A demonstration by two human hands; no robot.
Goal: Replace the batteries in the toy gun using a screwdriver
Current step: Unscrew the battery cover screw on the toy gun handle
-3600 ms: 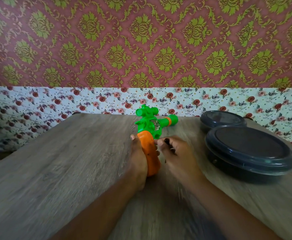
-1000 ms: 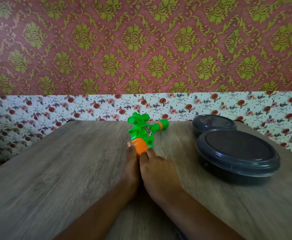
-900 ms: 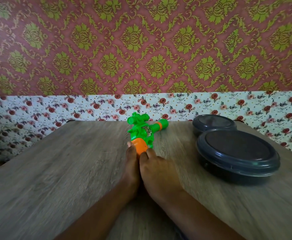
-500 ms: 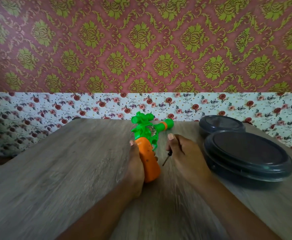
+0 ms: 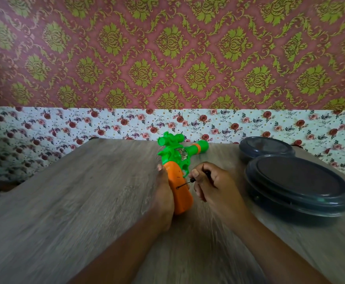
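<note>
The left hand [image 5: 164, 193] clasps the orange grip of the toy gun [image 5: 177, 169], fingers wrapped round it, propping it on the table [image 5: 75, 201], apparently so the screw faces sideways; the right hand [image 5: 210, 185], fingers clamped on the screwdriver [image 5: 184, 183], sets its tip against the grip; no writing is readable.

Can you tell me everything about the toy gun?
The toy gun looks like shiny plastic: a green body with a scope on top, a green barrel with an orange ring pointing right, and a fat orange grip. It lies on the table. The left hand holds the grip, and the screwdriver tip touches it.
</note>
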